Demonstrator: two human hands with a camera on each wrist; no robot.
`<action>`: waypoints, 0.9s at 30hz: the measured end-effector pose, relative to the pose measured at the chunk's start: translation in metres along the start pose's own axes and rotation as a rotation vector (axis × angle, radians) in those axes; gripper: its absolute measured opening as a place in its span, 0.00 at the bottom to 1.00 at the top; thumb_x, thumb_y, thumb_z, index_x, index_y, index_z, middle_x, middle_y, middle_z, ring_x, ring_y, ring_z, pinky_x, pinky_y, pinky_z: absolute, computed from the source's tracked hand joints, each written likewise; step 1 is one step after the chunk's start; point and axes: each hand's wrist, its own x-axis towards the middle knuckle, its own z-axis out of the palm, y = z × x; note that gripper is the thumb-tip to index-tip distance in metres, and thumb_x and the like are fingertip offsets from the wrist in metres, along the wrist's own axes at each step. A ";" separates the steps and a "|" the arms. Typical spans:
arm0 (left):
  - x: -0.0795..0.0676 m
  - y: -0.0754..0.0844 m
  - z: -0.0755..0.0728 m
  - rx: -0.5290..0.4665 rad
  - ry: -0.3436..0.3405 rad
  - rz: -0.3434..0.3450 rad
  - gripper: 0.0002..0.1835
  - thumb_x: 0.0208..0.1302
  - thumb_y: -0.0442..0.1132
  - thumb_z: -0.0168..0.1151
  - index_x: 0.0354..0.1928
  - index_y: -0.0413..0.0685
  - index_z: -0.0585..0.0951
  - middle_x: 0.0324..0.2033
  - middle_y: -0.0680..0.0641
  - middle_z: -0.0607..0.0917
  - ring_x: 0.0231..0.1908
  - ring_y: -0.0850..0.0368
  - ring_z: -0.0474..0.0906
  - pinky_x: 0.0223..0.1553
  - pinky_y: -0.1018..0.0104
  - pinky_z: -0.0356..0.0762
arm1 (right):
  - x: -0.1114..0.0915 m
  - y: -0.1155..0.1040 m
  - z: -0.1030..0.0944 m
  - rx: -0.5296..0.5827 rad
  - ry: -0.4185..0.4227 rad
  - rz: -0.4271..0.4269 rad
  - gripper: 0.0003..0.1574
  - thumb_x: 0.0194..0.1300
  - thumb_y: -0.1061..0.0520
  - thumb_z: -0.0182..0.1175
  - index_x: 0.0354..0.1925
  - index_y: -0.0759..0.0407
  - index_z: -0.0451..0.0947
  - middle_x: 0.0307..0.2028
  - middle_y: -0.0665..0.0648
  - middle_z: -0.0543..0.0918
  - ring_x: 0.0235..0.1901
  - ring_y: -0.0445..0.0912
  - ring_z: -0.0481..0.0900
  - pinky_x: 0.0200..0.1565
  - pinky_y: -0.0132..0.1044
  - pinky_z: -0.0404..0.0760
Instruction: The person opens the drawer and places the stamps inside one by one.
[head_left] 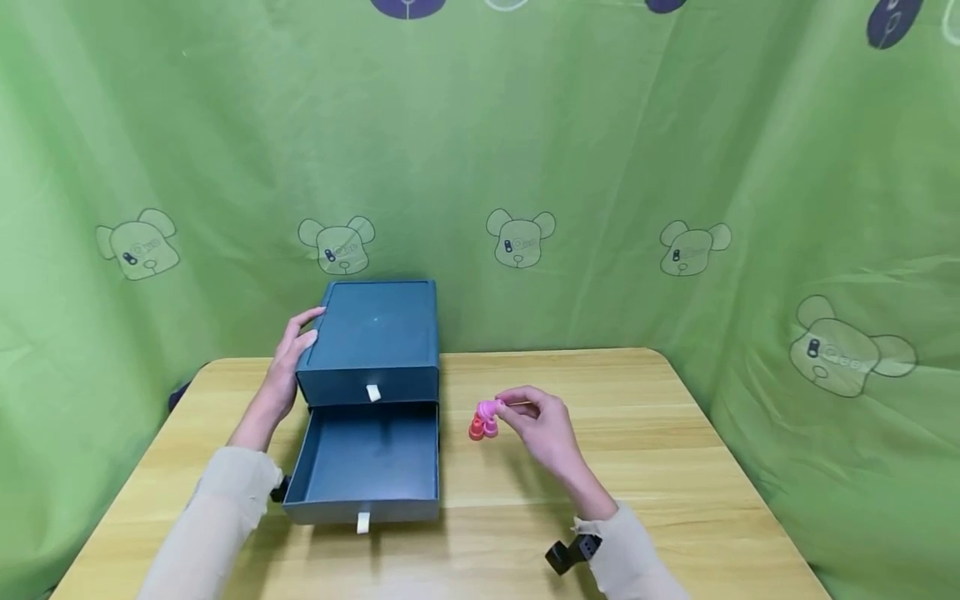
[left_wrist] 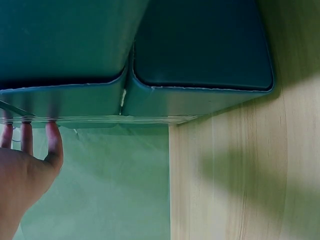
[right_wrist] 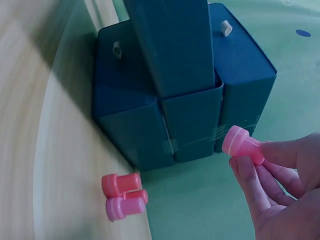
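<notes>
My right hand (head_left: 542,425) pinches a small pink plug-shaped piece (right_wrist: 240,142) between thumb and fingers, raised over the table. Below it in the right wrist view stand more such pieces: a red one (right_wrist: 119,184), a pink one (right_wrist: 122,207) and another red one partly hidden behind them. My left hand (head_left: 288,357) rests against the left side of a dark blue drawer cabinet (head_left: 382,325), fingers reaching its top edge. Those fingers (left_wrist: 54,142) lie fairly straight along the cabinet in the left wrist view. A drawer (head_left: 375,467) below the top one is pulled out, its bare floor showing.
White pull tabs mark the top drawer (head_left: 322,386) and the pulled-out one. The cabinet stands on the left part of a wooden table (head_left: 637,492). A green curtain (head_left: 600,150) with bear-head prints hangs behind and on both sides.
</notes>
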 end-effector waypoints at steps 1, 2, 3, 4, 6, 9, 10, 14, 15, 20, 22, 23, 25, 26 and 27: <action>-0.001 0.000 0.000 -0.001 0.002 0.000 0.30 0.78 0.51 0.44 0.78 0.54 0.63 0.80 0.48 0.53 0.78 0.46 0.44 0.74 0.36 0.38 | -0.001 -0.002 0.001 0.008 -0.006 -0.002 0.14 0.64 0.59 0.72 0.49 0.59 0.86 0.46 0.59 0.89 0.45 0.51 0.88 0.47 0.37 0.86; -0.001 0.001 0.000 -0.003 0.002 -0.002 0.30 0.78 0.51 0.44 0.78 0.55 0.63 0.80 0.48 0.53 0.78 0.46 0.44 0.74 0.36 0.38 | -0.001 -0.004 0.002 0.012 -0.009 -0.003 0.14 0.64 0.59 0.72 0.49 0.58 0.86 0.47 0.58 0.89 0.45 0.50 0.88 0.47 0.37 0.86; -0.001 0.001 0.000 0.003 0.001 -0.001 0.30 0.79 0.51 0.43 0.79 0.55 0.63 0.80 0.48 0.53 0.79 0.46 0.43 0.74 0.35 0.37 | -0.002 -0.006 0.003 0.011 -0.011 -0.003 0.14 0.64 0.59 0.72 0.49 0.58 0.86 0.47 0.58 0.89 0.45 0.49 0.88 0.47 0.36 0.86; -0.001 0.001 -0.001 0.007 0.000 0.002 0.30 0.79 0.51 0.43 0.79 0.55 0.63 0.80 0.48 0.52 0.79 0.46 0.43 0.74 0.35 0.36 | -0.003 -0.008 0.004 0.013 -0.012 -0.002 0.14 0.64 0.60 0.71 0.49 0.57 0.86 0.47 0.58 0.89 0.45 0.49 0.88 0.46 0.35 0.86; -0.001 0.001 -0.001 0.010 -0.003 0.004 0.30 0.79 0.52 0.44 0.79 0.55 0.63 0.80 0.48 0.52 0.79 0.46 0.42 0.74 0.34 0.36 | -0.004 -0.011 0.005 0.028 -0.014 -0.005 0.14 0.65 0.60 0.71 0.49 0.57 0.86 0.47 0.58 0.89 0.45 0.50 0.89 0.45 0.34 0.86; 0.000 0.000 -0.001 0.012 -0.005 0.003 0.30 0.79 0.52 0.44 0.79 0.56 0.63 0.80 0.49 0.52 0.79 0.46 0.42 0.74 0.35 0.36 | -0.006 -0.015 0.007 0.045 -0.020 -0.024 0.13 0.65 0.62 0.71 0.48 0.58 0.87 0.45 0.59 0.90 0.43 0.50 0.89 0.43 0.34 0.86; 0.000 0.000 -0.001 0.009 -0.006 0.002 0.30 0.79 0.52 0.44 0.79 0.56 0.63 0.80 0.48 0.52 0.79 0.46 0.43 0.74 0.35 0.37 | -0.006 -0.016 0.008 0.056 -0.023 -0.031 0.13 0.65 0.62 0.71 0.48 0.59 0.87 0.45 0.60 0.90 0.43 0.50 0.90 0.43 0.34 0.86; -0.001 0.001 -0.001 0.000 -0.003 -0.002 0.30 0.79 0.52 0.43 0.79 0.56 0.63 0.80 0.48 0.53 0.78 0.46 0.45 0.74 0.36 0.39 | -0.007 -0.022 0.012 0.091 -0.043 -0.042 0.13 0.65 0.64 0.70 0.48 0.62 0.86 0.44 0.62 0.90 0.40 0.46 0.90 0.41 0.33 0.86; -0.001 0.001 -0.002 0.002 -0.002 -0.002 0.31 0.79 0.53 0.43 0.79 0.56 0.62 0.80 0.48 0.52 0.78 0.46 0.44 0.74 0.36 0.39 | -0.008 -0.024 0.013 0.104 -0.051 -0.040 0.13 0.65 0.64 0.70 0.49 0.63 0.86 0.44 0.63 0.90 0.39 0.47 0.90 0.40 0.34 0.87; -0.003 0.000 -0.001 0.002 -0.004 -0.006 0.31 0.79 0.53 0.43 0.79 0.56 0.62 0.80 0.48 0.52 0.78 0.46 0.44 0.74 0.36 0.39 | -0.010 -0.031 0.020 0.155 -0.083 -0.032 0.13 0.65 0.66 0.69 0.49 0.64 0.85 0.43 0.65 0.90 0.38 0.48 0.90 0.39 0.36 0.87; -0.003 0.000 -0.001 -0.002 -0.005 -0.007 0.31 0.79 0.53 0.43 0.79 0.56 0.62 0.80 0.48 0.52 0.78 0.46 0.45 0.74 0.36 0.39 | -0.011 -0.034 0.024 0.152 -0.092 -0.040 0.13 0.65 0.66 0.69 0.49 0.64 0.85 0.44 0.64 0.90 0.38 0.47 0.90 0.39 0.35 0.87; -0.003 0.000 -0.001 -0.003 -0.005 -0.008 0.30 0.79 0.53 0.43 0.79 0.56 0.62 0.80 0.48 0.53 0.78 0.46 0.45 0.74 0.37 0.40 | -0.011 -0.035 0.025 0.149 -0.096 -0.043 0.13 0.65 0.66 0.69 0.49 0.64 0.85 0.44 0.65 0.90 0.38 0.47 0.90 0.39 0.35 0.87; -0.003 0.000 -0.001 -0.001 -0.004 -0.008 0.30 0.79 0.53 0.43 0.79 0.56 0.62 0.80 0.48 0.53 0.77 0.47 0.46 0.74 0.38 0.41 | -0.012 -0.037 0.029 0.138 -0.106 -0.055 0.13 0.65 0.66 0.69 0.49 0.64 0.85 0.43 0.65 0.90 0.37 0.46 0.89 0.38 0.34 0.87; -0.004 0.000 -0.001 -0.003 -0.003 -0.010 0.30 0.79 0.53 0.43 0.79 0.57 0.62 0.80 0.48 0.53 0.77 0.47 0.48 0.73 0.39 0.43 | -0.012 -0.038 0.031 0.135 -0.112 -0.062 0.13 0.66 0.66 0.69 0.49 0.64 0.85 0.44 0.65 0.90 0.37 0.47 0.89 0.38 0.34 0.86; -0.004 0.000 -0.001 -0.005 -0.002 -0.011 0.30 0.79 0.53 0.43 0.79 0.57 0.62 0.80 0.49 0.53 0.76 0.47 0.49 0.73 0.40 0.44 | -0.012 -0.039 0.033 0.133 -0.117 -0.067 0.12 0.66 0.66 0.69 0.49 0.64 0.86 0.44 0.65 0.90 0.37 0.47 0.89 0.38 0.34 0.86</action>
